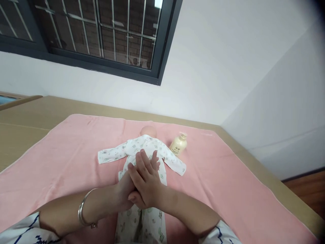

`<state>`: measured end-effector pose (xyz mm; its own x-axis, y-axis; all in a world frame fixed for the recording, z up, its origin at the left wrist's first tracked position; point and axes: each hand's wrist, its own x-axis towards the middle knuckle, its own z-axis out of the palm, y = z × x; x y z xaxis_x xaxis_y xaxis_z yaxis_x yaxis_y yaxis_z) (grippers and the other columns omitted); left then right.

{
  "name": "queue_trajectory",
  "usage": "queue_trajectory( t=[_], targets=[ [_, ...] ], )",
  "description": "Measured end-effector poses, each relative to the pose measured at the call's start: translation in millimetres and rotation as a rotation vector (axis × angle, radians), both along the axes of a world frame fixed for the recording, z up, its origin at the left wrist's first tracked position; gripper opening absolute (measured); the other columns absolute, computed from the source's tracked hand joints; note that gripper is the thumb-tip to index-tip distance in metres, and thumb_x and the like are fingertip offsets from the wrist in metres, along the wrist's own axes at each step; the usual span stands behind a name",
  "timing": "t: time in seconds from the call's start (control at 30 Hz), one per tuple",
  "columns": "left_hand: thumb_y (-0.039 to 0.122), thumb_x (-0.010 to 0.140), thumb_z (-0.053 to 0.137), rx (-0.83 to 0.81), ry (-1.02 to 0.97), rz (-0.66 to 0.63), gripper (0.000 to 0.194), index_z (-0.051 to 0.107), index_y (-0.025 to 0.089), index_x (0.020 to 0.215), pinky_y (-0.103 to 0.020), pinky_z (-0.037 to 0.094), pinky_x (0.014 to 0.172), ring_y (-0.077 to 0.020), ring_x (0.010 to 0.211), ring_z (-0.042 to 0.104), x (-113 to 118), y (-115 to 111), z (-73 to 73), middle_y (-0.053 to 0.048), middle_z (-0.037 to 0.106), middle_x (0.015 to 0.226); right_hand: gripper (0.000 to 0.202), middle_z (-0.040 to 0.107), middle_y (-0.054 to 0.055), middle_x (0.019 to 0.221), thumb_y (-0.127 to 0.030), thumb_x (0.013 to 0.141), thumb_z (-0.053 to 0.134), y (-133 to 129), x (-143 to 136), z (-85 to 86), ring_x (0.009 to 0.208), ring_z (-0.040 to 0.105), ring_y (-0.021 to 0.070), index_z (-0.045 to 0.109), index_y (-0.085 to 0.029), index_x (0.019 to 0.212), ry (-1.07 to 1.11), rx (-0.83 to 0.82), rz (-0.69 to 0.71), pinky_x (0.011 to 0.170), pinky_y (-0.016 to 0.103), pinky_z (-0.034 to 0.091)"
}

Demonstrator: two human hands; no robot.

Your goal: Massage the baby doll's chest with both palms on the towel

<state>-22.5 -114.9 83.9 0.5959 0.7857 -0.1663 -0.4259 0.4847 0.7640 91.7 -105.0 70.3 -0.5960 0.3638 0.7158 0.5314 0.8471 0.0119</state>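
My left hand, with a silver bangle on its wrist, is pressed palm to palm against my right hand. The right hand lies on top with its fingers stretched out. Fingertips of the left hand stick out beyond it, and the rest of its fingers are hidden. Both hands are over a doll in white printed clothes, lying with its sleeves spread. The hands cover the middle of the clothes. Beside the doll's sleeve on the right is a cream pump bottle.
A pink cloth with a pale edge lies under the doll, on a light wooden surface. Behind stands a white wall with a dark-framed, barred window. Dark reddish wood shows at the right edge.
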Motion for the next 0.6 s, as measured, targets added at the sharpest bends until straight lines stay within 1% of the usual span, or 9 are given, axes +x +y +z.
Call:
queue_trajectory(
  t=[0.1, 0.17, 0.23, 0.27, 0.3, 0.33, 0.43, 0.5, 0.6],
  targets=[
    [0.059, 0.093, 0.033, 0.014, -0.060, 0.096, 0.057, 0.057, 0.023, 0.128, -0.049, 0.026, 0.117, -0.0264, 0.137, 0.042, -0.6, 28.4, 10.7, -0.009, 0.060, 0.133, 0.078, 0.020, 0.017, 0.158, -0.053, 0.096, 0.027, 1.5, -0.4, -16.2, 0.146, 0.011, 0.0392, -0.010, -0.015, 0.153, -0.023, -0.112, 0.023, 0.115, 0.067, 0.009],
    [0.059, 0.094, 0.029, 0.082, -0.053, 0.239, 0.058, 0.055, 0.022, 0.130, -0.045, 0.024, 0.119, -0.0245, 0.138, 0.041, 0.8, 55.2, 9.6, -0.009, 0.055, 0.139, 0.079, 0.015, 0.017, 0.159, -0.049, 0.096, 0.031, 2.8, -0.8, -27.5, 0.147, 0.011, 0.0367, -0.012, -0.013, 0.152, -0.025, -0.235, 0.013, 0.115, 0.064, 0.019],
    [0.054, 0.096, 0.027, 0.217, 0.006, 0.442, 0.055, 0.054, 0.020, 0.129, -0.042, 0.025, 0.118, -0.0226, 0.137, 0.042, 3.1, 81.6, -0.1, -0.010, 0.051, 0.143, 0.079, 0.016, 0.019, 0.159, -0.044, 0.096, 0.036, 5.9, -0.3, -36.6, 0.147, 0.015, 0.0330, -0.008, -0.010, 0.153, -0.001, -0.374, -0.016, 0.115, 0.058, 0.028],
    [0.049, 0.097, 0.027, 0.295, 0.065, 0.562, 0.051, 0.054, 0.020, 0.129, -0.041, 0.026, 0.118, -0.0213, 0.138, 0.040, 4.0, 92.7, -7.6, -0.009, 0.049, 0.145, 0.077, 0.020, 0.019, 0.158, -0.039, 0.095, 0.038, 8.7, 0.6, -39.7, 0.146, 0.019, 0.0303, -0.002, -0.009, 0.153, 0.021, -0.434, -0.031, 0.114, 0.054, 0.032],
    [0.045, 0.097, 0.030, 0.375, 0.156, 0.671, 0.046, 0.054, 0.020, 0.128, -0.039, 0.025, 0.119, -0.0200, 0.140, 0.037, 4.6, 101.7, -16.4, -0.008, 0.047, 0.146, 0.072, 0.027, 0.018, 0.156, -0.035, 0.095, 0.039, 12.6, 2.1, -41.7, 0.145, 0.025, 0.0275, 0.006, -0.009, 0.153, 0.047, -0.480, -0.042, 0.114, 0.050, 0.035],
    [0.043, 0.097, 0.033, 0.458, 0.260, 0.716, 0.044, 0.055, 0.020, 0.127, -0.039, 0.025, 0.119, -0.0201, 0.140, 0.037, 5.0, 108.2, -25.8, -0.008, 0.048, 0.146, 0.064, 0.035, 0.017, 0.152, -0.029, 0.095, 0.039, 17.7, 4.2, -42.5, 0.142, 0.031, 0.0248, 0.017, -0.011, 0.152, 0.078, -0.505, -0.052, 0.113, 0.046, 0.038],
    [0.042, 0.097, 0.035, 0.621, 0.459, 0.748, 0.041, 0.056, 0.020, 0.125, -0.043, 0.028, 0.117, -0.0220, 0.135, 0.042, 6.0, 114.8, -52.8, -0.008, 0.053, 0.140, 0.046, 0.054, 0.011, 0.139, -0.020, 0.094, 0.036, 38.6, 14.0, -39.7, 0.132, 0.047, 0.0195, 0.046, -0.019, 0.139, 0.163, -0.486, -0.064, 0.110, 0.041, 0.043],
    [0.041, 0.097, 0.036, 0.695, 0.507, 0.729, 0.040, 0.057, 0.020, 0.124, -0.044, 0.033, 0.114, -0.0229, 0.131, 0.047, 7.8, 113.2, -66.8, -0.009, 0.056, 0.135, 0.043, 0.058, 0.008, 0.135, -0.018, 0.094, 0.038, 54.8, 22.5, -36.1, 0.131, 0.049, 0.0188, 0.054, -0.022, 0.133, 0.151, -0.446, -0.057, 0.110, 0.041, 0.043],
    [0.039, 0.097, 0.037, 0.809, 0.560, 0.735, 0.037, 0.058, 0.019, 0.120, -0.045, 0.037, 0.110, -0.0232, 0.124, 0.053, 11.1, 111.2, -80.0, -0.010, 0.060, 0.128, 0.043, 0.059, 0.009, 0.135, -0.019, 0.092, 0.040, 78.2, 36.8, -33.2, 0.133, 0.047, 0.0206, 0.056, -0.020, 0.132, 0.054, -0.420, -0.082, 0.116, 0.046, 0.033]
  ],
)
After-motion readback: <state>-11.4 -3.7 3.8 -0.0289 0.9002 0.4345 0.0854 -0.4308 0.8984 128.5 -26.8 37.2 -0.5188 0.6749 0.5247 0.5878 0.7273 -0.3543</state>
